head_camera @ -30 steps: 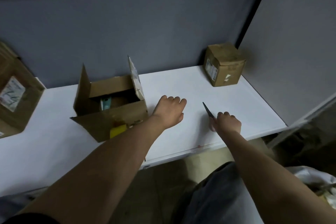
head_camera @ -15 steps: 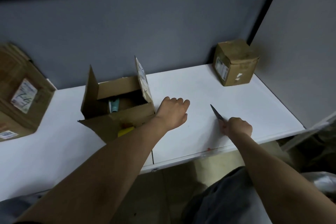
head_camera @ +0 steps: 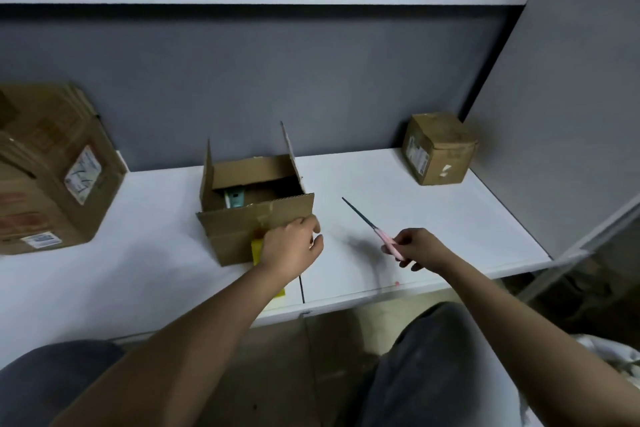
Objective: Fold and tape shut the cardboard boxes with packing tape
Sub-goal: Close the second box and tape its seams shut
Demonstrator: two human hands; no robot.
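An open cardboard box (head_camera: 239, 232) stands on the white table (head_camera: 433, 218) with two flaps upright and old tape on its front wall. A teal item (head_camera: 235, 199) lies inside. My left hand (head_camera: 291, 248) is at the box's front right corner, fingers curled round that corner. A yellow thing (head_camera: 257, 250) shows at the box's foot, mostly hidden by my hand and forearm. To the right, above the table, my right hand (head_camera: 417, 248) grips pink-handled scissors (head_camera: 365, 220), their closed blades pointing up and left.
A small closed cardboard box (head_camera: 438, 149) sits in the far right corner against the grey wall. A large labelled box (head_camera: 52, 170) stands at the far left. The table's front edge runs just below my hands. A grey side panel bounds the right.
My left hand moved from the table beside the box to its front right corner. My right hand lifted off the table with the scissors, whose pink handle now shows. The camera tilted up.
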